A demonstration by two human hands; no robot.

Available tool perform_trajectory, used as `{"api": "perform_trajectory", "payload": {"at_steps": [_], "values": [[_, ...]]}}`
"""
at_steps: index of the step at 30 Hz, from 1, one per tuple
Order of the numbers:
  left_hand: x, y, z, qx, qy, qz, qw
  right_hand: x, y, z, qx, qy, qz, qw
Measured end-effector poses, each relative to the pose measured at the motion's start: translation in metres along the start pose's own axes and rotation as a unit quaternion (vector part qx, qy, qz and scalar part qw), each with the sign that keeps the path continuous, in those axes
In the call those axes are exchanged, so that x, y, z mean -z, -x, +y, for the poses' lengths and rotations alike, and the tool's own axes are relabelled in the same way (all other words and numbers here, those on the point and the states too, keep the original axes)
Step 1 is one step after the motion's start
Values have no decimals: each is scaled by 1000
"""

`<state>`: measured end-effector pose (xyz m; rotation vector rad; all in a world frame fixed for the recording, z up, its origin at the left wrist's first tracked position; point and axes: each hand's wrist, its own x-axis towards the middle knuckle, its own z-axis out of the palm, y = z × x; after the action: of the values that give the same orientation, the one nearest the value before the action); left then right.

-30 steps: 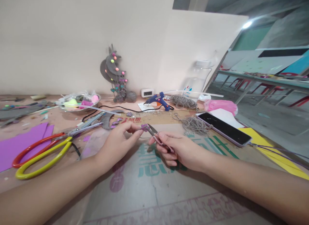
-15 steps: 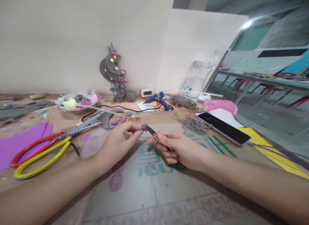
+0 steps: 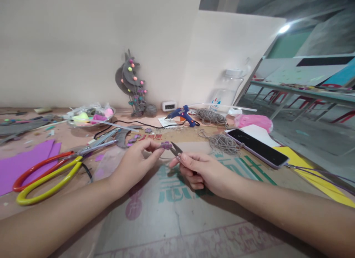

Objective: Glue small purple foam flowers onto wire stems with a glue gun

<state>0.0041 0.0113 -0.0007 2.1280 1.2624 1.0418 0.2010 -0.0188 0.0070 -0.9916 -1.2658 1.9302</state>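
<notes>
My left hand is closed, pinching a small purple flower-shaped piece between thumb and fingertips. A thin grey cord runs below it towards my right hand. That hand is wrapped round a pair of small thread snips, whose dark blades stand apart just right of the flower piece; their handles are mostly hidden in my palm. Beyond my left hand lie a grey curved piece and several small purple pieces.
Large scissors with red and yellow handles lie at left by purple sheets. Behind are a blue glue gun, a small digital clock and a hanging grey moon ornament. Grey cord bundles and a phone lie right.
The snips' blades have opened and drawn slightly away from the purple flower piece, which shows more fully now. My left hand has kept its pinch.
</notes>
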Motion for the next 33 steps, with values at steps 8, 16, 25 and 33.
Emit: {"api": "perform_trajectory", "payload": {"at_steps": [8, 16, 25, 33], "values": [[0, -1, -3, 12, 25, -4, 1000, -6, 3, -8, -30, 42, 23, 998], [-1, -3, -5, 37, 57, -6, 998, 4, 6, -14, 96, 344, 69, 932], [-2, -2, 1, 29, 72, -52, 996, 28, 7, -27, 314, 714, 163, 604], [-4, 1, 0, -8, 10, -41, 999, 28, 5, -21, 337, 763, 156, 529]]}}
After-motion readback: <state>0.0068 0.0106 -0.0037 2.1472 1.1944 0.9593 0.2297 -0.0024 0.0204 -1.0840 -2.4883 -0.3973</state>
